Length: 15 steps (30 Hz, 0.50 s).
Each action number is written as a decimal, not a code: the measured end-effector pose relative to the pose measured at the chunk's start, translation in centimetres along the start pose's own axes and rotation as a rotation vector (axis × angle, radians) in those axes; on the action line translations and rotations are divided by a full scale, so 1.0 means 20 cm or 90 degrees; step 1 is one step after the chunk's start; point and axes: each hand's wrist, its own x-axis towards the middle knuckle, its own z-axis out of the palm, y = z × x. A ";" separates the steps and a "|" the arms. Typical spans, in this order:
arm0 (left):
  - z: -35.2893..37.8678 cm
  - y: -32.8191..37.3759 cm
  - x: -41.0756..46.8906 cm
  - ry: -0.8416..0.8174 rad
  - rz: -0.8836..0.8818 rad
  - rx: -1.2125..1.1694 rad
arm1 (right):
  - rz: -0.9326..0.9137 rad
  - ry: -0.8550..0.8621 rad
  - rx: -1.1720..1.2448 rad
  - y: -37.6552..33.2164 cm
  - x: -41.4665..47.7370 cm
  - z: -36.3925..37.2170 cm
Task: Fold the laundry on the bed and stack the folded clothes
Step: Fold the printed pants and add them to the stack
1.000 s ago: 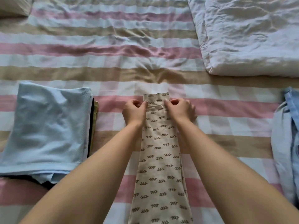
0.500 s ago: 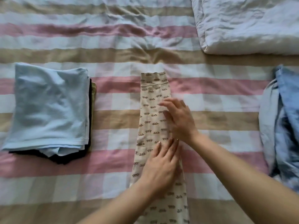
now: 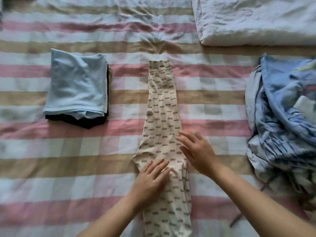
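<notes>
A pair of cream trousers with small brown prints (image 3: pixel 162 106) lies folded lengthwise in the middle of the bed, waistband at the far end. My left hand (image 3: pixel 150 178) lies flat on the cloth near its lower part, fingers straight. My right hand (image 3: pixel 196 151) rests with spread fingers on the right edge of the trousers, a little farther up. A stack of folded clothes (image 3: pixel 77 88) with a light blue piece on top and dark pieces beneath sits to the left.
A crumpled heap of blue laundry (image 3: pixel 282 120) lies at the right edge. A white folded duvet (image 3: pixel 256 19) fills the far right corner. The striped pink, beige and white sheet (image 3: pixel 85 151) covers the bed.
Both hands left the waistband and slid down the trousers toward me, flattening the cloth. The view has pulled back, so more of the bed shows.
</notes>
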 end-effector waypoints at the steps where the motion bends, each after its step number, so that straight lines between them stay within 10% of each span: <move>1: 0.01 0.02 -0.11 0.040 0.007 -0.026 | -0.018 0.005 0.004 -0.05 -0.15 0.00; 15: 0.12 0.21 -0.69 0.044 0.032 -0.047 | -0.167 -0.022 -0.094 -0.22 -1.03 0.26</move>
